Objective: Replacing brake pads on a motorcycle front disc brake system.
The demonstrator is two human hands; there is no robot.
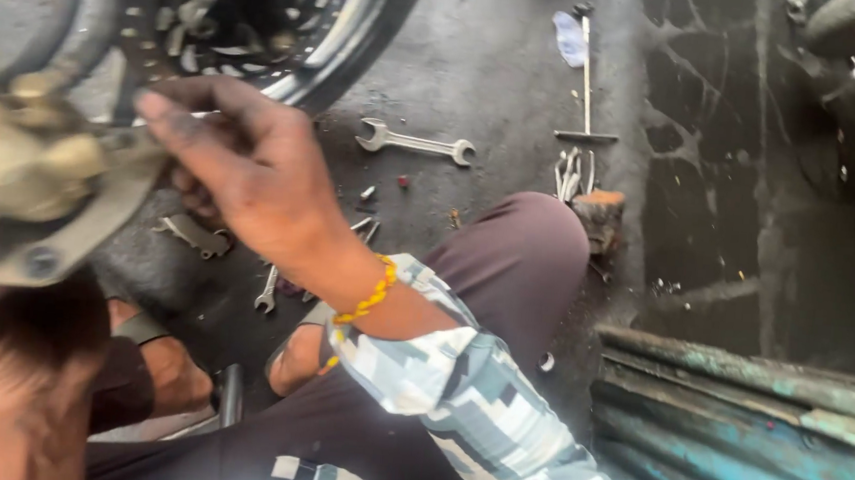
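Observation:
A gold-coloured brake caliper (21, 172) fills the left side, blurred and close to the camera. My right hand (252, 168), grimy, with a yellow bead bracelet and a camouflage sleeve, reaches left and curls its fingers around the caliper's grey bracket edge. My left hand (6, 391) is a blurred shape at the bottom left, under the caliper; its grip is hidden. Behind them is a motorcycle wheel with a drilled brake disc (213, 15).
On the dark oily floor lie a double-ended spanner (414, 144), a smaller spanner (265, 294), a metal bracket piece (192, 236), a long T-handle tool (587, 81) and a small block (600, 217). My bent knee (517, 256) is at centre. A blue-green metal edge (734, 442) stands at the lower right.

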